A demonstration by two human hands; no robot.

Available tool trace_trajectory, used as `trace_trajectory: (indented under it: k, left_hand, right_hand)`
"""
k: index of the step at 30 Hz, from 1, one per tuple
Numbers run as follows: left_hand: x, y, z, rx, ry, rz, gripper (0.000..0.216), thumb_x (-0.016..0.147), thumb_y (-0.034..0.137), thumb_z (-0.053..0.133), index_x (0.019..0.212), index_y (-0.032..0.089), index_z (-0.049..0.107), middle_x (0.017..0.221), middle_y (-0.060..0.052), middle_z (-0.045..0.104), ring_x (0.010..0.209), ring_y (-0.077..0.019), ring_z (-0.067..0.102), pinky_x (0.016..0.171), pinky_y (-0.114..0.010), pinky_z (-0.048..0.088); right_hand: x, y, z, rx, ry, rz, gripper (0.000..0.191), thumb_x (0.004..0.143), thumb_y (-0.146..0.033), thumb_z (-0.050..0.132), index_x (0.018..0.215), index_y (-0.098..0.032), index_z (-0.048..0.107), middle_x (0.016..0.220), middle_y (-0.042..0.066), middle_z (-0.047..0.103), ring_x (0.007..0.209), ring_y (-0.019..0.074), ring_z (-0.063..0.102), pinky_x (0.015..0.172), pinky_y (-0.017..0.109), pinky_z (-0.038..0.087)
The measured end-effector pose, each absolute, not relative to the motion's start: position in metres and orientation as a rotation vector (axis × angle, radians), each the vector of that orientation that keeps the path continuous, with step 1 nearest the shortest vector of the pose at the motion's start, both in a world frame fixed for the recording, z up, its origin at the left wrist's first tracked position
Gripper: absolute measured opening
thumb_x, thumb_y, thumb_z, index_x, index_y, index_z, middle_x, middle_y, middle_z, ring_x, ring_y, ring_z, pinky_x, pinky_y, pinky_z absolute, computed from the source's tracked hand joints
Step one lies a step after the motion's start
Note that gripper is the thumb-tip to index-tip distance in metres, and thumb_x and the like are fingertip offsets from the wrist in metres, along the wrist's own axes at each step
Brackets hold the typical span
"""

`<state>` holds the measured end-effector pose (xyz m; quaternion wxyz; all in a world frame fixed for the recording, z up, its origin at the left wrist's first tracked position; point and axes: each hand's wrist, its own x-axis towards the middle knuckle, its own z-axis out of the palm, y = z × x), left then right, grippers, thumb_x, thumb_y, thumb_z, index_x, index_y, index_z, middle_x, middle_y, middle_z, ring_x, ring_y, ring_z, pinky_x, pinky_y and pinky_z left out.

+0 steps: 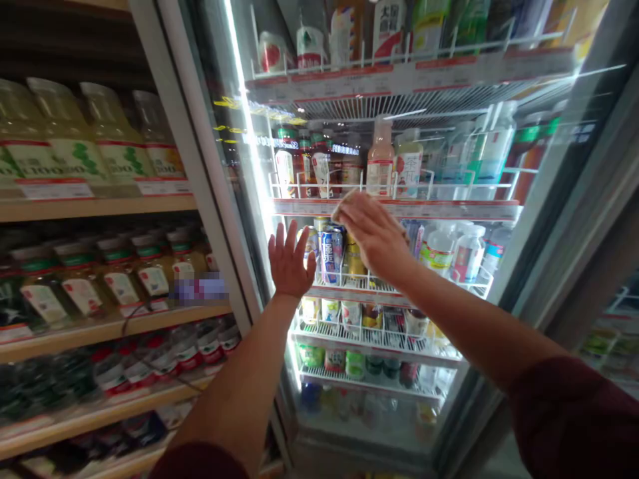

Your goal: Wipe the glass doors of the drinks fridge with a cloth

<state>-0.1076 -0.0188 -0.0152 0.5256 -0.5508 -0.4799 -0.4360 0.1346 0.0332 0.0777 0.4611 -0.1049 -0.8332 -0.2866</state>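
Observation:
A glass door of a lit drinks cooler stands before me. My left hand is up at the door's left part, fingers spread, with nothing in it. Higher and to the right, my right hand lies over a light-coloured cloth at the glass. Only the cloth's edge shows past the fingers; the rest is hidden under the palm. Behind the glass near my hands are drink cans and bottles on wire shelves.
To the left, wooden shelves hold rows of bottled drinks. A thin dark cable hangs across them. The cooler's grey frame runs between those shelves and the glass. Another glass-fronted section shows at the right edge.

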Motion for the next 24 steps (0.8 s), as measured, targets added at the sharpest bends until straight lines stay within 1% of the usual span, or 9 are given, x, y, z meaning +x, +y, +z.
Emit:
trace_trajectory:
  k: [3, 7, 9, 11, 13, 15, 19, 21, 24]
  left_hand:
    - [-0.108, -0.019, -0.016, -1.338, -1.189, -1.061, 0.056, 0.1, 0.036, 0.045, 0.154, 0.022, 0.045, 0.164, -0.009, 0.038, 0.16, -0.0239, 0.016, 0.131, -0.048, 0.018]
    - [-0.108, -0.019, -0.016, -1.381, -1.257, -1.106, 0.056, 0.099, 0.038, 0.045, 0.153, 0.023, 0.047, 0.164, -0.007, 0.038, 0.16, -0.0242, 0.015, 0.132, -0.048, 0.014]
    - [-0.108, -0.019, -0.016, -1.389, -1.258, -1.109, 0.056, 0.099, 0.038, 0.045, 0.153, 0.023, 0.047, 0.164, -0.008, 0.038, 0.16, -0.0242, 0.014, 0.132, -0.048, 0.013]
    - [-0.108, -0.019, -0.016, -1.375, -1.233, -1.098, 0.056, 0.1, 0.037, 0.045, 0.154, 0.023, 0.046, 0.164, -0.008, 0.037, 0.16, -0.0241, 0.014, 0.132, -0.048, 0.014]
    - [-0.108, -0.019, -0.016, -1.355, -1.205, -1.081, 0.056, 0.1, 0.036, 0.045, 0.154, 0.022, 0.045, 0.164, -0.009, 0.037, 0.16, -0.024, 0.015, 0.131, -0.048, 0.015]
    - [-0.108, -0.019, -0.016, -1.347, -1.183, -1.067, 0.056, 0.1, 0.035, 0.045, 0.155, 0.021, 0.045, 0.164, -0.009, 0.037, 0.16, -0.024, 0.016, 0.131, -0.048, 0.017]
    - [-0.108, -0.019, -0.016, -1.351, -1.179, -1.07, 0.057, 0.1, 0.034, 0.046, 0.155, 0.022, 0.044, 0.165, -0.009, 0.036, 0.16, -0.0243, 0.014, 0.131, -0.047, 0.016]
    - [-0.108, -0.019, -0.016, -1.363, -1.189, -1.082, 0.058, 0.099, 0.034, 0.046, 0.156, 0.023, 0.043, 0.165, -0.009, 0.035, 0.16, -0.0245, 0.014, 0.131, -0.048, 0.015]
    - [-0.108, -0.019, -0.016, -1.364, -1.164, -1.082, 0.058, 0.099, 0.033, 0.047, 0.156, 0.023, 0.042, 0.165, -0.009, 0.036, 0.16, -0.024, 0.014, 0.132, -0.047, 0.015]
  right_hand:
    - [0.129, 0.029, 0.077, -0.177, -2.185, -0.751, 0.057, 0.101, -0.013, 0.04, 0.157, -0.027, 0.039, 0.156, 0.003, 0.053, 0.154, 0.0233, 0.036, 0.129, 0.048, 0.035]
    - [0.125, 0.036, 0.1, -0.272, -1.954, -0.651, 0.061, 0.102, -0.011, 0.033, 0.16, -0.029, 0.033, 0.161, 0.003, 0.045, 0.159, 0.0275, 0.023, 0.131, 0.058, 0.025]
    - [0.119, 0.035, 0.101, -0.273, -1.931, -0.643, 0.062, 0.101, -0.011, 0.033, 0.161, -0.029, 0.03, 0.162, 0.003, 0.044, 0.159, 0.0288, 0.022, 0.131, 0.06, 0.024]
    - [0.112, 0.031, 0.093, -0.229, -2.045, -0.694, 0.059, 0.102, -0.012, 0.035, 0.159, -0.028, 0.033, 0.16, 0.003, 0.047, 0.157, 0.0267, 0.028, 0.131, 0.056, 0.028]
    - [0.108, 0.028, 0.087, -0.18, -2.173, -0.759, 0.055, 0.102, -0.015, 0.037, 0.156, -0.027, 0.039, 0.156, 0.002, 0.052, 0.154, 0.0232, 0.035, 0.131, 0.049, 0.032]
    - [0.112, 0.032, 0.092, -0.185, -2.165, -0.772, 0.052, 0.102, -0.015, 0.038, 0.153, -0.025, 0.043, 0.156, 0.002, 0.052, 0.155, 0.0223, 0.034, 0.131, 0.048, 0.032]
    - [0.124, 0.044, 0.109, -0.26, -1.879, -0.681, 0.061, 0.102, -0.01, 0.034, 0.159, -0.028, 0.031, 0.162, 0.002, 0.044, 0.16, 0.0269, 0.02, 0.131, 0.059, 0.024]
    - [0.124, 0.042, 0.095, -0.27, -1.848, -0.668, 0.061, 0.102, -0.011, 0.034, 0.16, -0.029, 0.03, 0.161, 0.003, 0.045, 0.16, 0.0268, 0.02, 0.131, 0.058, 0.026]
    - [0.122, 0.029, 0.052, -0.2, -2.037, -0.741, 0.054, 0.103, -0.013, 0.037, 0.156, -0.023, 0.038, 0.157, 0.005, 0.051, 0.156, 0.025, 0.032, 0.129, 0.05, 0.035]
